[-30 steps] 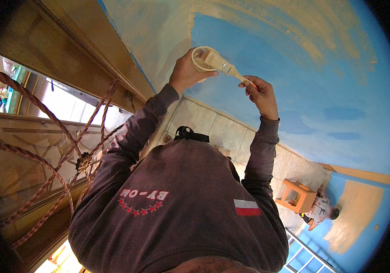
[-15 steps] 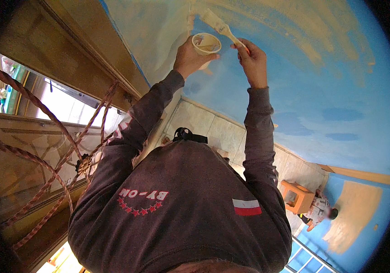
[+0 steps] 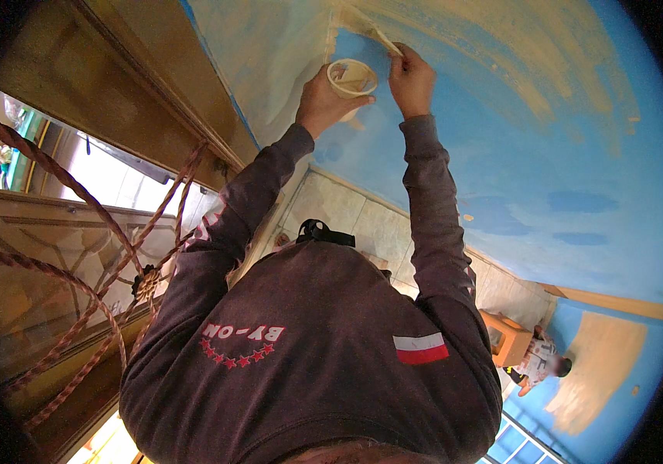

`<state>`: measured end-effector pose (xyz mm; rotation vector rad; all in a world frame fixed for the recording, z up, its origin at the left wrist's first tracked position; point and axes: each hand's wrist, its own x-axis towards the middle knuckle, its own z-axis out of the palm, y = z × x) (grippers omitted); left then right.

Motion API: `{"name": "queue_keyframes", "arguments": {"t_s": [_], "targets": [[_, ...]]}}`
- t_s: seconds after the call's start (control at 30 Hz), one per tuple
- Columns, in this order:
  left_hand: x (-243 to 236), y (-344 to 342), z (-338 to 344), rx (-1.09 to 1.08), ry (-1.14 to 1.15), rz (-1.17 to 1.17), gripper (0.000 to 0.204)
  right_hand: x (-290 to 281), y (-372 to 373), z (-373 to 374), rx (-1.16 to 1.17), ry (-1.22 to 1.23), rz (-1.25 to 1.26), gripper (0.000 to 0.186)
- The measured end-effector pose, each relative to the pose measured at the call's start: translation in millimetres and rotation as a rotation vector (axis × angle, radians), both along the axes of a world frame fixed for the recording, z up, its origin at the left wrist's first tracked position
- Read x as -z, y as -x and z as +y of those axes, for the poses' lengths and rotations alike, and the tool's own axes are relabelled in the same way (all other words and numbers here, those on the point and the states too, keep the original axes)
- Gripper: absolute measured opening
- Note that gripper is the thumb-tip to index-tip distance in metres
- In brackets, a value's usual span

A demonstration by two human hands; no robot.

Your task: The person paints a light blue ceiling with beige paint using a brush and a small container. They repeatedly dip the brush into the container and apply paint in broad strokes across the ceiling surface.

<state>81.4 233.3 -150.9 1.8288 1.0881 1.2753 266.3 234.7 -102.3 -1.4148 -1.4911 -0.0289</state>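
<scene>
My left hand (image 3: pixel 323 102) is wrapped round a small cream cup (image 3: pixel 352 78), held with its mouth toward me; some pale paint shows inside. Just to the right, my right hand (image 3: pixel 412 80) grips a paintbrush (image 3: pixel 383 39) by its handle. The brush points up and left, its bristle end against the wall near the corner and hard to tell from the yellowish paint there. Blue wall (image 3: pixel 439 116) lies behind both hands, with streaky cream strokes (image 3: pixel 517 54) across its upper part.
At my left stands a brown wooden door (image 3: pixel 61 247) with twisted metal bars (image 3: pixel 61 170) before it. Pale floor tiles (image 3: pixel 331 205) lie below. At the lower right another person (image 3: pixel 541 363) is beside an orange stool-like box (image 3: pixel 507 340), near a white-framed ladder-like rack (image 3: pixel 528 445).
My right hand has moved up and left with the paintbrush, which now meets the wall by the corner, seen more edge-on. The left hand and cup have hardly moved.
</scene>
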Motion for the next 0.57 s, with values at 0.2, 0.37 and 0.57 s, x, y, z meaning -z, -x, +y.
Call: {"name": "queue_keyframes", "arguments": {"t_s": [0.2, 0.37, 0.57], "targets": [[-3.3, 0.4, -4.4, 0.017, -0.014, 0.015, 0.08, -11.3, -37.0, -34.1, 0.15, 0.027, -0.104, 0.022], [-1.6, -11.3, -4.5, 0.066, -0.029, -0.024, 0.082, -15.9, -72.8, -66.0, 0.195, 0.021, -0.092, 0.021], [-10.3, -23.6, -15.8, 0.103, -0.034, 0.127, 0.077, -19.4, -121.4, -100.4, 0.241, 0.082, -0.074, 0.026]]}}
